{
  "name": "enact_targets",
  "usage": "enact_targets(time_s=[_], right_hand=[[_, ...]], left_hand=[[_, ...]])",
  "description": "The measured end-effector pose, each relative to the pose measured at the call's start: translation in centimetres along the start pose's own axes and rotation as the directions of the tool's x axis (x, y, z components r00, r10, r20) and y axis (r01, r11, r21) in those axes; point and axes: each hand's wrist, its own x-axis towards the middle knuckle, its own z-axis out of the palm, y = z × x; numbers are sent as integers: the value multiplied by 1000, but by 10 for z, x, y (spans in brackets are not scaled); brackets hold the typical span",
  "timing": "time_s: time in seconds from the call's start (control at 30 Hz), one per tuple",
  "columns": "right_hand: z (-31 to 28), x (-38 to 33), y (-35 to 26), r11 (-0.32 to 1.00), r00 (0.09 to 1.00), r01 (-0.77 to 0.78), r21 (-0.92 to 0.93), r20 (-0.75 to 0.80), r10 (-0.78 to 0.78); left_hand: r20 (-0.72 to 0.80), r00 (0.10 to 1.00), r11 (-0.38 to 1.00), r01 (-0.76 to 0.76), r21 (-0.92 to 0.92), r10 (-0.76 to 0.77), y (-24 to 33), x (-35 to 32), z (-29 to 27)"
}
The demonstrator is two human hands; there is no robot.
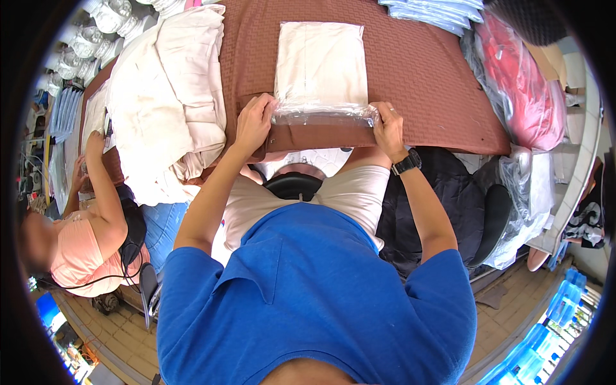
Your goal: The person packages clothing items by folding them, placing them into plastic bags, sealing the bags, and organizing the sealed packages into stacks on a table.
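A folded cream cloth [321, 61] lies inside a clear plastic bag [324, 114] on a brown woven table cover [417, 70]. My left hand [253, 122] pinches the bag's open flap at its near left corner. At the near right corner of the same flap, my right hand [387, 125] grips it, a black watch on that wrist. The flap is stretched between both hands near the table's front edge.
A big heap of cream cloths [170, 90] lies to the left. Folded light blue pieces [436, 13] are at the far edge; bagged red and white goods [526, 83] pile at the right. A person in a pink top [83, 244] sits at the left.
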Motion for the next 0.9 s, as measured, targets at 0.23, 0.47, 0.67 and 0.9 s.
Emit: enact_targets(time_s=[0.23, 0.47, 0.67, 0.9], right_hand=[[9, 8, 2, 973, 973, -229, -19, 13, 229], [17, 14, -1, 961, 961, -276, 6, -22, 276], [22, 19, -1, 948, 955, -298, -108, -36, 296], [23, 27, -2, 906, 939, -340, -252, -45, 340]], left_hand=[[-85, 996, 991, 37, 126, -26, 2, 3, 11], [-170, 983, 983, 98, 153, -72, 10, 5, 19], [-223, 974, 975, 77, 207, -29, 7, 7, 25], [-129, 979, 941, 186, 281, -155, 11, 15, 21]])
